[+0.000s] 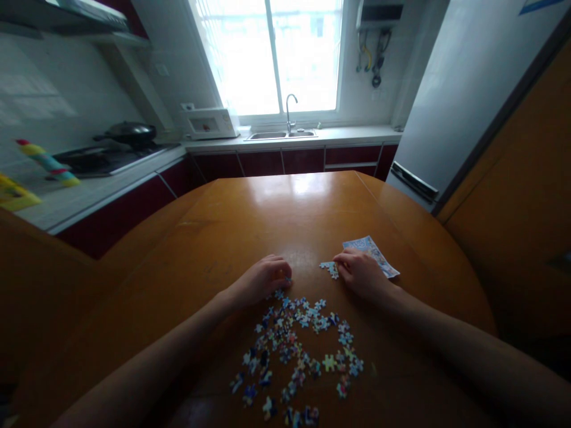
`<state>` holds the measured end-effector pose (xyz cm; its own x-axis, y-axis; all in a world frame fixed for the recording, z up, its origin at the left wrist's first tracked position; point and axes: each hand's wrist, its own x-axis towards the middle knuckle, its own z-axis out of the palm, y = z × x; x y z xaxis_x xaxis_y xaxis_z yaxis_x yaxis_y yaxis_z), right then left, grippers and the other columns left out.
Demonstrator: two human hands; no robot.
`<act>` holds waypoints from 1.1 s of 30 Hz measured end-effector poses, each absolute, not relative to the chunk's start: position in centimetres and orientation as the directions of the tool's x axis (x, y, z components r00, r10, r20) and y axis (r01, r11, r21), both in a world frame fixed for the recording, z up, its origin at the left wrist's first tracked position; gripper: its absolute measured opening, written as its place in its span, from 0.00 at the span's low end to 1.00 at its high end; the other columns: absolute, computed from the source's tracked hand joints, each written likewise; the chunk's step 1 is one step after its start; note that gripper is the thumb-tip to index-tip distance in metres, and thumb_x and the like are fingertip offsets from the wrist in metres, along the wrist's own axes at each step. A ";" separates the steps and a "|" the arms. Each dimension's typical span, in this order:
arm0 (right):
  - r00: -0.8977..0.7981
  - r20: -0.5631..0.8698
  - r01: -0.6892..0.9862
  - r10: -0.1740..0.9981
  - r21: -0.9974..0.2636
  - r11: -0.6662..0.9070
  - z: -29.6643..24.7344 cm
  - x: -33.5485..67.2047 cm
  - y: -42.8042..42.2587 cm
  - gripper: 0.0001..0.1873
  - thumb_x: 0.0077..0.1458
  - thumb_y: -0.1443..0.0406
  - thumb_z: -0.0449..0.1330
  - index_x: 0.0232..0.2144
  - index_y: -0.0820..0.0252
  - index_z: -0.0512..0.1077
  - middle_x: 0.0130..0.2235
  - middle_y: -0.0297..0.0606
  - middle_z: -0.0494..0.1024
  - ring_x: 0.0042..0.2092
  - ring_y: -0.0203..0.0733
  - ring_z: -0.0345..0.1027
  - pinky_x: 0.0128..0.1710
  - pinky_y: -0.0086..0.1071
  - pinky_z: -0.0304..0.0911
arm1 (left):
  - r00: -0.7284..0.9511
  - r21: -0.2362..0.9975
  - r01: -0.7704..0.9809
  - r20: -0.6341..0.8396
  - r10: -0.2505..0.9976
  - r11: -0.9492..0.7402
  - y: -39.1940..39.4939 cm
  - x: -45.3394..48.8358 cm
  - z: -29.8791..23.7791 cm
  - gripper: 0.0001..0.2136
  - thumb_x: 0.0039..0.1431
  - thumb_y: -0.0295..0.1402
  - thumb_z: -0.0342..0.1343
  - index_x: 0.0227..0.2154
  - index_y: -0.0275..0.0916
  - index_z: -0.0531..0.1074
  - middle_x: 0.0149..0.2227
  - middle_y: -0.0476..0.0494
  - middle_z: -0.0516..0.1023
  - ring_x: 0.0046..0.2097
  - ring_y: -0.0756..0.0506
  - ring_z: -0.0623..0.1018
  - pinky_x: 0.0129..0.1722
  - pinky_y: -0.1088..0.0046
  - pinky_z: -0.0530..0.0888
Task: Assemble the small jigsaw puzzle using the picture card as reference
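My left hand (267,278) is over the far-left edge of the loose pieces, its fingers curled in a pinch. A small jigsaw piece (288,280) shows at those fingertips. To the right, my right hand (362,274) rests on the table with bent fingers, the tips pressed at the edge of a few joined jigsaw pieces (330,267). Its palm partly covers a printed picture sheet (379,257), which lies beneath and beyond it. Nearer to me, many loose jigsaw pieces (289,339) are spread between my forearms, some overlapping.
The round-ended wooden table (285,220) fills the foreground. Behind it are a counter with a sink (267,135), a faucet (289,113) and a microwave (212,123). A wok (134,132) sits on the stove at left; a fridge (473,89) stands at right.
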<state>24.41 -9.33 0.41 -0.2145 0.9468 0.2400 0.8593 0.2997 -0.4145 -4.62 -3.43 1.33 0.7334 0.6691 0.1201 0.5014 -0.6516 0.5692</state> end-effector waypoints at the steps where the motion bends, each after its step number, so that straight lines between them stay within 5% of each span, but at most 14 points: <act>1: -0.215 0.238 0.860 0.947 -0.413 0.299 0.4 24.4 -9.4 0.10 0.62 0.67 0.56 0.38 0.58 0.78 0.40 0.40 0.78 0.41 0.41 0.71 0.42 0.32 0.60 | 0.722 0.595 0.507 0.102 0.685 -0.624 -3.5 -4.6 1.5 0.04 0.58 0.32 0.62 0.30 0.37 0.76 0.32 0.48 0.74 0.36 0.48 0.72 0.38 0.74 0.67; 5: -0.216 0.239 0.859 0.947 -0.414 0.300 0.5 24.2 -9.5 0.10 0.61 0.68 0.56 0.38 0.58 0.78 0.40 0.39 0.78 0.42 0.42 0.70 0.43 0.32 0.60 | 0.669 0.688 0.520 0.040 0.743 -0.506 -3.2 -4.7 2.5 0.05 0.58 0.31 0.59 0.29 0.36 0.77 0.26 0.50 0.73 0.30 0.51 0.69 0.31 0.77 0.64; 17: -0.253 0.188 0.869 0.949 -0.387 0.308 0.6 23.8 -9.7 0.13 0.63 0.67 0.54 0.40 0.54 0.79 0.38 0.38 0.74 0.40 0.40 0.68 0.38 0.31 0.56 | 0.568 0.798 0.487 0.019 0.823 -0.355 -1.6 3.0 1.3 0.05 0.51 0.28 0.60 0.29 0.34 0.81 0.28 0.45 0.81 0.31 0.49 0.74 0.33 0.76 0.67; 33: -0.329 0.122 0.879 0.936 -0.323 0.351 0.8 23.5 -10.1 0.15 0.66 0.64 0.52 0.46 0.49 0.78 0.38 0.39 0.70 0.36 0.39 0.65 0.33 0.31 0.52 | 0.548 0.630 0.570 0.186 0.815 -0.527 -1.7 3.4 -0.6 0.06 0.57 0.26 0.59 0.32 0.39 0.82 0.29 0.48 0.81 0.32 0.48 0.76 0.34 0.75 0.69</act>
